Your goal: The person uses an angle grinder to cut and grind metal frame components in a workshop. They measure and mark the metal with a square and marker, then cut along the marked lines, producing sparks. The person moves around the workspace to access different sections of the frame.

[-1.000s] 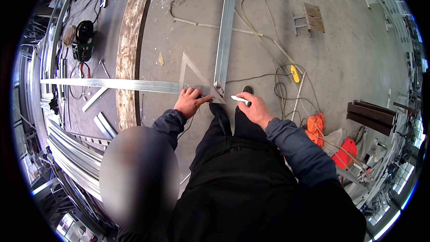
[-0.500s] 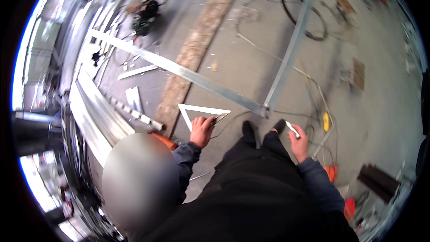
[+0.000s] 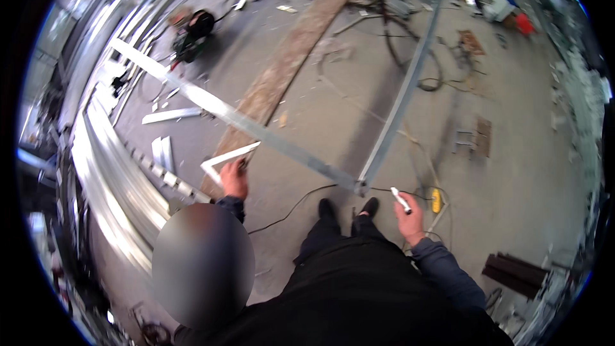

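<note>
Now that the white triangle [image 3: 232, 155] is off the metal corner [image 3: 360, 187], the person's hands have moved apart. The left hand [image 3: 234, 178] has its fingers curled around the triangle, with a small dark item too hidden to name; the triangle shows over the near end of a wooden plank [image 3: 298, 61]. The right hand [image 3: 410, 219] pinches a white marker [image 3: 401, 199] between thumb and fingers, pointing away from the body. Just ahead of the black shoes [image 3: 327, 209] is that corner, where two bars meet; a second ago the triangle reached over it, and now neither hand touches it, so measuring there seems paused. One long bar [image 3: 221, 110] crosses the plank toward the floor's left edge; the other bar [image 3: 402, 93] runs to its far edge. Beyond, right, is a small stool [image 3: 483, 138].
</note>
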Demonstrator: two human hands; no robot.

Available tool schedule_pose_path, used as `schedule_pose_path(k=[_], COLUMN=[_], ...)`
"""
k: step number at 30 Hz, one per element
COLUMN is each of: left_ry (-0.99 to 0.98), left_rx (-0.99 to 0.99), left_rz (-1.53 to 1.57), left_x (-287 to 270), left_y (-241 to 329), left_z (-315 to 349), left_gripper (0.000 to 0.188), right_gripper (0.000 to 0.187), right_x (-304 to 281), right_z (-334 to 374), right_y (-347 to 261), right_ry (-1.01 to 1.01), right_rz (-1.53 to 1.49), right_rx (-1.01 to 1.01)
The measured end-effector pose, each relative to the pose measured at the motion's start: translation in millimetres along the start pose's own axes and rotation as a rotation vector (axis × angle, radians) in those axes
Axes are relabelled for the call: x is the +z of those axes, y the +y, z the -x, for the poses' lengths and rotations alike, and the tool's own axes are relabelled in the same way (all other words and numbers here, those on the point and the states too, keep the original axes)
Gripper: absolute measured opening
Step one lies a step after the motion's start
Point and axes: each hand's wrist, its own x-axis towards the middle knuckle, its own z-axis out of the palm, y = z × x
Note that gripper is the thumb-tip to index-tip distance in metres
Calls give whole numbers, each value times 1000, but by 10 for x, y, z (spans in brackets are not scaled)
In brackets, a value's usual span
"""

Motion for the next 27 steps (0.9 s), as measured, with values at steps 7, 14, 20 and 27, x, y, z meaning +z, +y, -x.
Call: schedule_pose_path(k=[7,14,20,27], left_ry=[1,-206,-319,-112], left_rx=[-133,-57,-160,-493], left_rz=[542,1020,1236,1634], left_x=[-182,-397,122,1279], left_y=[1502,3758,5152,6836], left_z=[-78,-199,-600,-1260], left_gripper=[42,34,27,19], right_gripper=[37,30,34,43], right_x=[-449,-889,-1550,-3171], right_z=[35,-162,-651,-1717], right_y=[-355,-364,-14,397], right_ry=[60,101,139,149], right_rz=[-133,-200,-473,-662], right_rx=[175,141,128,226])
